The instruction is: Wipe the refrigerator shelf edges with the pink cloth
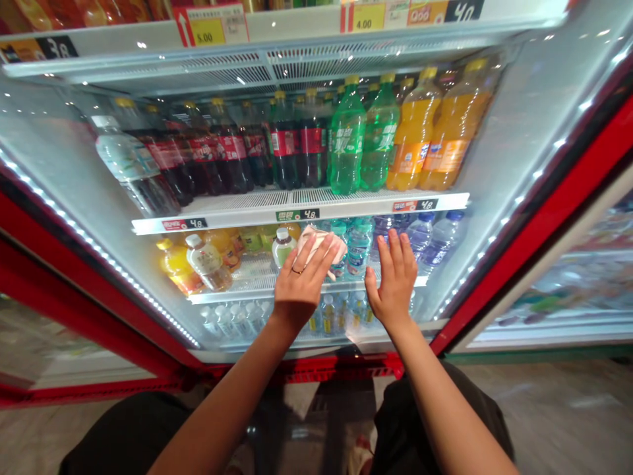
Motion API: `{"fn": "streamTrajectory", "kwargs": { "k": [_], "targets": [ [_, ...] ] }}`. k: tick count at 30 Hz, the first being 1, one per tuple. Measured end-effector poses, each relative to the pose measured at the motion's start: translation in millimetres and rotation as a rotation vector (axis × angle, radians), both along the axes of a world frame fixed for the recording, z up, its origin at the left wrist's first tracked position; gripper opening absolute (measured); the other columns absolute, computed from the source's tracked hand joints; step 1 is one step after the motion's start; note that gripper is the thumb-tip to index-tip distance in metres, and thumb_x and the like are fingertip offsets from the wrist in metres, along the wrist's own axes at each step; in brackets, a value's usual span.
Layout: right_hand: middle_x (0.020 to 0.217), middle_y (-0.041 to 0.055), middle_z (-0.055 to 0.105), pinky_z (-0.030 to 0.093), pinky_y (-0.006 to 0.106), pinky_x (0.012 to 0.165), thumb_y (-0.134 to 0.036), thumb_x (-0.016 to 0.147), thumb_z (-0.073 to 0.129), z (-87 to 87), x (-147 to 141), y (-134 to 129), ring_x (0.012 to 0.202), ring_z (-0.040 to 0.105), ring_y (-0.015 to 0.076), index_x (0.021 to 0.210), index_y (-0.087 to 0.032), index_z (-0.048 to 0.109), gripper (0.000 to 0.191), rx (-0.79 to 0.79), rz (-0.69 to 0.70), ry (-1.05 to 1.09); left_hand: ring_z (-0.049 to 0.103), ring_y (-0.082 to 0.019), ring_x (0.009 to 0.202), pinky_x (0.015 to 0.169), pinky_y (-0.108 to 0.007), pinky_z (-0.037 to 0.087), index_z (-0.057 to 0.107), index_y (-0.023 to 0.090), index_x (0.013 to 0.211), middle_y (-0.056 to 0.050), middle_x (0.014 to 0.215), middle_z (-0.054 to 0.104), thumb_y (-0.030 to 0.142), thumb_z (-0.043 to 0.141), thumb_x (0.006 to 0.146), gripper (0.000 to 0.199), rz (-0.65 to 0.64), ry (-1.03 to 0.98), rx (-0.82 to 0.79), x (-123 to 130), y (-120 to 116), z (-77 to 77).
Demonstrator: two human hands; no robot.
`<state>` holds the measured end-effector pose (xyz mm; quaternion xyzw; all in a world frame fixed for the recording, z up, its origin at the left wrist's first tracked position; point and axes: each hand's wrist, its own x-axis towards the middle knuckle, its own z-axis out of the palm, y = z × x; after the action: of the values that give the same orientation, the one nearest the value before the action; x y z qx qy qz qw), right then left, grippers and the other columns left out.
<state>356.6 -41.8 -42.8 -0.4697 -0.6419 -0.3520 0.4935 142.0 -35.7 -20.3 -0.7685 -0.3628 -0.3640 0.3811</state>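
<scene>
left hand flat over cloth

Thin ring on left hand; black clothing over knees.

- Middle shelf: at its left end, a clear white-capped bottle; then dark red-labelled bottles, green bottles and, at its right end, orange bottles.
- Lower shelf: yellow bottle by the left end; blue-capped bottles by the right end.
</scene>
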Motion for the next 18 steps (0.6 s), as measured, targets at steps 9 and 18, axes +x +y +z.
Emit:
{"fn": "streamTrajectory", "kwargs": {
  "k": [9, 18],
  "targets": [
    [0.182, 0.0073, 0.031, 0.039, 0.056, 0.128, -0.024, 0.103, 0.049, -1.8, -0.6, -0.3, 0.167, 0.032, 0.0322, 0.177, -0.032, 0.009, 0.084, -0.021, -0.017, 0.0, 0.021, -0.018, 0.17, 0.143, -0.039, 0.009, 0.018, 0.023, 0.176, 0.001, 0.175, 0.04, 0.004, 0.053, 0.097, 0.088, -0.034, 0.029, -0.072, 5.1, -4.4, -5.0],
    [0.18, 0.009, 0.033, 0.04, 0.056, 0.127, -0.024, 0.101, 0.049, -2.0, -1.6, -0.4, 0.165, 0.034, 0.0343, 0.177, -0.032, 0.007, 0.087, -0.082, -0.034, 0.013, 0.028, -0.021, 0.168, 0.141, -0.043, 0.018, 0.018, 0.024, 0.176, -0.001, 0.173, 0.043, 0.002, 0.051, 0.096, 0.09, -0.028, 0.003, -0.083, -0.6, -4.6, -2.2]
  ]
}}
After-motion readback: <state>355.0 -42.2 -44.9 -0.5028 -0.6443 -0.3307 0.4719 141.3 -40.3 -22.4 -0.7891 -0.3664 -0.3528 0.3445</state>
